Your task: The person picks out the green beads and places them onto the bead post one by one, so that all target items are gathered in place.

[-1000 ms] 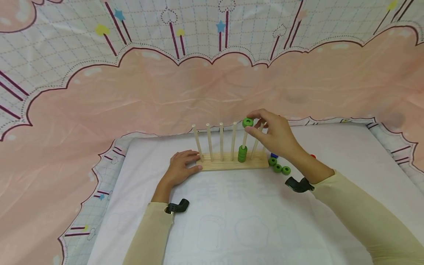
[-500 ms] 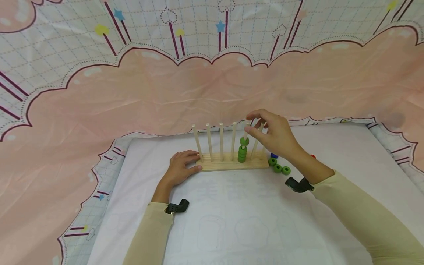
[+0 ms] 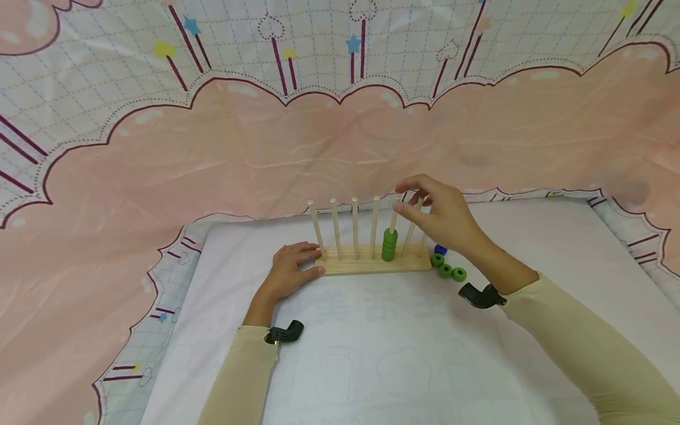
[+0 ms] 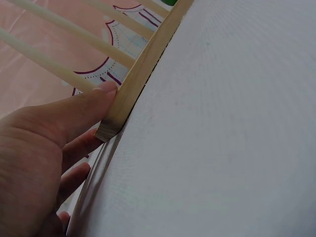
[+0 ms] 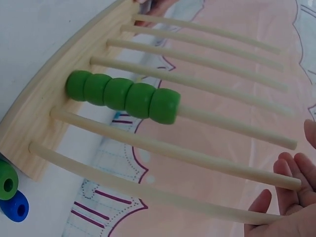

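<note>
A wooden peg rack [image 3: 372, 267], a long base with a row of upright pegs, stands on the white-covered table. Its left end is held by my left hand [image 3: 291, 273]; in the left wrist view the thumb [image 4: 91, 106] lies on the base edge with fingers behind. Several green beads [image 5: 118, 95] sit stacked low on one peg, touching one another. My right hand [image 3: 441, 213] hovers by the top of that peg, thumb and fingers parted with nothing between them. In the right wrist view, its fingers [image 5: 291, 190] are near the peg tips.
Several loose green beads [image 3: 445, 270] lie on the table just right of the rack, beside a blue bead [image 3: 440, 249]. Behind the white sheet [image 3: 372, 348] hangs a pink patterned cloth [image 3: 239, 147].
The right hand released a green bead at the peg's top; it slid down and now rests on the stack. Both hands have stayed nearly still.
</note>
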Action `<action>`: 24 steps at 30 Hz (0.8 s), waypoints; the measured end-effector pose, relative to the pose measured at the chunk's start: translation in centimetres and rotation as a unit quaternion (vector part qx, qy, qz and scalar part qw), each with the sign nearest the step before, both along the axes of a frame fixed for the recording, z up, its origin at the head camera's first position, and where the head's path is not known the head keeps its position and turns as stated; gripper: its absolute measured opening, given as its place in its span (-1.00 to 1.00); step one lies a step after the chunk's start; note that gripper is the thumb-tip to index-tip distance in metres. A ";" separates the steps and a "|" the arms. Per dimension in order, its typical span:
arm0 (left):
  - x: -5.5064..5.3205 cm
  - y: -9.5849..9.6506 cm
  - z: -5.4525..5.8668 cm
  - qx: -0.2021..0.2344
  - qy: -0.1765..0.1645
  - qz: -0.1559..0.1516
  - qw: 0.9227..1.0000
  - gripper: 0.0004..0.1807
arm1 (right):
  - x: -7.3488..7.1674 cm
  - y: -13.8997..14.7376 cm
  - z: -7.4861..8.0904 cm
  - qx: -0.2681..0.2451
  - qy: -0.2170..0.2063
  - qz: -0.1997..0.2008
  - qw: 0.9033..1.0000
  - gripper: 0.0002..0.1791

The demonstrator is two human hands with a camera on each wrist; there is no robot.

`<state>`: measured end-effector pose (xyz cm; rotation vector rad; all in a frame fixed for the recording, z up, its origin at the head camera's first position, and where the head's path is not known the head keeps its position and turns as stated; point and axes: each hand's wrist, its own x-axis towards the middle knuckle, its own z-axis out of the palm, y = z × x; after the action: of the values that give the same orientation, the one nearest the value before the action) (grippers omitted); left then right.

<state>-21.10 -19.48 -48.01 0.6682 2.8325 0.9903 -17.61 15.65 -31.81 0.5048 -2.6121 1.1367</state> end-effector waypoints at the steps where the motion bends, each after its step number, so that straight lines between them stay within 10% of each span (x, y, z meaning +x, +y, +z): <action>1: 0.0 0.0 -0.1 0.000 0.000 0.000 1.000 -0.45 | 0.0 0.1 0.0 -0.006 -0.003 0.003 1.000 -0.59; 24: -0.1 -0.2 -0.5 -0.002 0.010 -0.004 1.000 -0.46 | 0.9 7.2 -0.9 -0.016 -0.098 -0.019 0.995 -0.43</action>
<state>-21.25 -19.63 -48.50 0.6916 2.8472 0.9815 -16.71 22.82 -32.70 0.3528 -2.7493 1.2729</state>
